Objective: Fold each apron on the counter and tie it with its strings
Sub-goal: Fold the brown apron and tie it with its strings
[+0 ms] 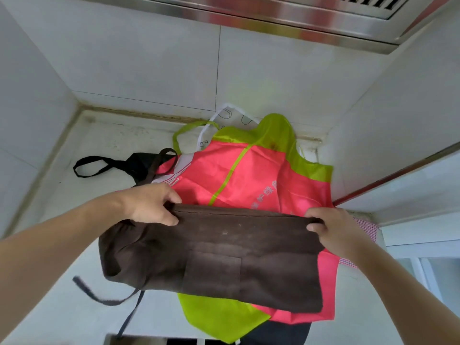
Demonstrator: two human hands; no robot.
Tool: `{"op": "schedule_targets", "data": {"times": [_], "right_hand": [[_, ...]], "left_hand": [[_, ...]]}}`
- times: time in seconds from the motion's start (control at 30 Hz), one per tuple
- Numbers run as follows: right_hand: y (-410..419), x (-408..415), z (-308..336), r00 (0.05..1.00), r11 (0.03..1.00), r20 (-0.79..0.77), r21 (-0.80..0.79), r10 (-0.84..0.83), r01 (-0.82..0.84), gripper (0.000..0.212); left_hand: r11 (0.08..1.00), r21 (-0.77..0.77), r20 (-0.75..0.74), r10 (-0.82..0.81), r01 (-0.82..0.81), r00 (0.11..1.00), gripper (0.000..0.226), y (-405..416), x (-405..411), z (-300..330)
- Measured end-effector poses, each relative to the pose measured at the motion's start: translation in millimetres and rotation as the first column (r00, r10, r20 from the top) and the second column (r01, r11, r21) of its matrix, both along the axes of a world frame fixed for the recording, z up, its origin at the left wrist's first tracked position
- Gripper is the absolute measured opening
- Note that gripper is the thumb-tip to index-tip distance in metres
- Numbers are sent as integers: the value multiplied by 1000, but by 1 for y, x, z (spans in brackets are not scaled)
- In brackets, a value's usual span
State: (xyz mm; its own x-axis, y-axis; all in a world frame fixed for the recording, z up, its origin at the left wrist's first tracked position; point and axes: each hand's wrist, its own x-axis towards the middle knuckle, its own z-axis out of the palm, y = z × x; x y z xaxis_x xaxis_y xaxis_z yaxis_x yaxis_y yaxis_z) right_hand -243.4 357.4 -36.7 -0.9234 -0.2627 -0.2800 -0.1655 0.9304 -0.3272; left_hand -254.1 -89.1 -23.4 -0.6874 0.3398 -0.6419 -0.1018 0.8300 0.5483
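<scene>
Left hand (151, 205) pinches brown apron (224, 255) top edge | right hand (336, 230) grips opposite corner | apron stretched over pink-green apron (249, 175) | strings (104, 295) dangle over desk (74, 200)

— Where is there room on the counter (74, 215)?

— At nine o'clock, bare white surface beside the wall; only a black strap loop (92, 166) lies across it, further back.

— And the middle?

— Taken. The brown apron (224, 255) is spread there between both hands, over the pink and green apron (251, 175), which fills twelve to three o'clock, right to the back wall (149, 70).

— Overhead?

— The range hood (286, 16) hangs at twelve — walls close in at nine and three.

— Six o'clock?

— Brown strings (99, 296) trail over the front edge.
</scene>
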Motion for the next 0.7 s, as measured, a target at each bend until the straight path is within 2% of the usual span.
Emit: {"op": "schedule_targets", "data": {"times": [0.07, 0.17, 0.23, 0.27, 0.33, 0.43, 0.5, 0.57, 0.63, 0.67, 0.7], "right_hand": [[1, 0, -1, 1000, 999, 13, 31, -12, 12, 43], [2, -5, 2, 997, 996, 67, 83, -34, 29, 46], [5, -12, 9, 994, 994, 96, 101, -55, 45, 42], [6, -16, 14, 993, 992, 97, 110, -67, 56, 34], [7, -26, 21, 988, 983, 42, 117, -149, 143, 18], [1, -31, 16, 906, 925, -269, 105, -326, 365, 32], [-9, -22, 5, 830, 903, -443, 96, -339, 419, 51], [-21, -4, -10, 815, 905, -461, 55, -351, 421, 60], [-35, 26, -27, 839, 918, -409, 4, -359, 396, 54], [-42, 44, -36, 863, 927, -362, -8, -353, 375, 50], [-51, 63, -45, 898, 941, -298, -7, -325, 338, 47]], "left_hand": [[993, 76, 29, 93, -95, 995, 15, -10, 3, 0], [954, 175, 39, 240, -243, 970, 16, -17, 4, -1], [920, 228, 3, 326, -318, 945, 14, -17, 4, 0], [912, 235, -72, 362, -337, 929, 15, -16, 4, -1], [908, 193, -328, 418, -373, 847, 19, -9, 4, 0], [903, 72, -684, 354, -424, 638, 32, -1, 10, -6], [889, -23, -783, 268, -457, 561, 48, -2, 18, -19], [866, -1, -783, 311, -501, 539, 43, -4, 32, -33], [809, 96, -670, 483, -580, 563, 20, -6, 48, -43], [765, 76, -591, 551, -640, 589, 9, -7, 56, -47], [719, 34, -517, 607, -694, 604, 8, -12, 64, -55]]}}
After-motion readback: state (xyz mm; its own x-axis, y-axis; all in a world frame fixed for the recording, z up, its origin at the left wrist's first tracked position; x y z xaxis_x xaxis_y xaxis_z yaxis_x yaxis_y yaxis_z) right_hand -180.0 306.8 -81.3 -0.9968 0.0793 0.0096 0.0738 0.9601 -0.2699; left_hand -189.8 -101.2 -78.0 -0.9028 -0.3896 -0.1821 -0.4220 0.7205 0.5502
